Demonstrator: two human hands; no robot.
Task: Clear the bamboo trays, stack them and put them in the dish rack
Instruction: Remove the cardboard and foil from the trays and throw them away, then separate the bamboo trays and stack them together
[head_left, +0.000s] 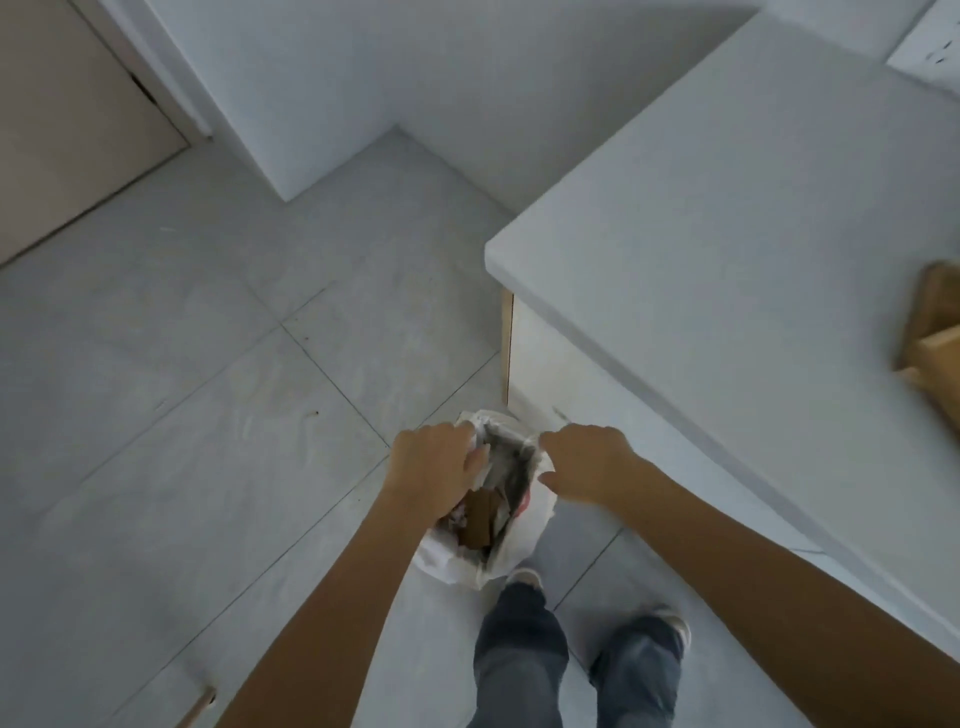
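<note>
A white plastic rubbish bag (519, 540) stands on the floor beside the counter's corner, its mouth pulled open. Brown cardboard scraps and crumpled paper lie inside it. My left hand (434, 462) grips the bag's left rim. My right hand (584, 462) grips the right rim. At the right edge of the view, blurred bamboo trays (932, 338) rest on the white counter (727, 234), far from both hands and partly cut off.
The counter's corner juts out just above the bag. Grey floor tiles (208, 389) spread to the left. A beige door (67, 130) stands at the upper left. My legs and shoes (576, 649) are below the bag. A wall socket (930, 52) shows at the top right.
</note>
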